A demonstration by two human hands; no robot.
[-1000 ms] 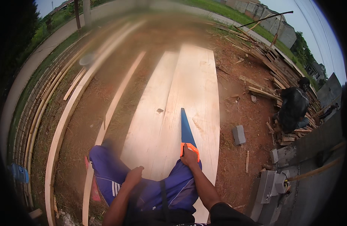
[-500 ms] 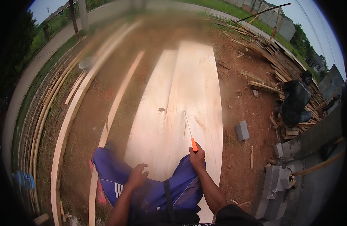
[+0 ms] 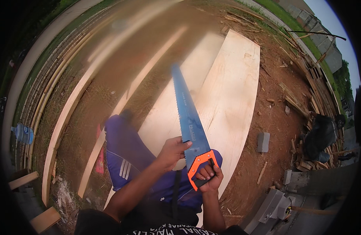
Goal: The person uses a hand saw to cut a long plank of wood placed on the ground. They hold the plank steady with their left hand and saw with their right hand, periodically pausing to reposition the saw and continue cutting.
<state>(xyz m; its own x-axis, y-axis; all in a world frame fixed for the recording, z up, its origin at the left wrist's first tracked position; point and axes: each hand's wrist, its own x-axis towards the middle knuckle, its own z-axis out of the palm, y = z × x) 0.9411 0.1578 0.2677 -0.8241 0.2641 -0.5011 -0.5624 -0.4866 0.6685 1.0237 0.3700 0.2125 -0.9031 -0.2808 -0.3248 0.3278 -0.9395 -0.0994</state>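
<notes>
A handsaw (image 3: 190, 121) with a blue toothed blade and an orange-and-black handle is tilted up in front of me, its tip pointing away. My right hand (image 3: 210, 178) wraps round the handle. At the lower part of the blade, my left hand (image 3: 173, 153) is closed against the toothed edge, its fingertips on the blade face; the far side of that grip is hidden. Beneath the saw lie two overlapping pale wood sheets (image 3: 231, 86), partly under my legs in blue trousers (image 3: 129, 156).
Long timber beams (image 3: 68, 113) and bamboo poles (image 3: 51, 100) run along the left, beside a blue water jug (image 3: 23, 133). To the right are a grey block (image 3: 263, 141), a crouching person (image 3: 321, 135) by a lumber pile, and more blocks (image 3: 268, 207).
The saw has turned from edge-on to showing its broad face, and is raised closer to me. My left hand has moved from over my lap to the blade. My view has shifted.
</notes>
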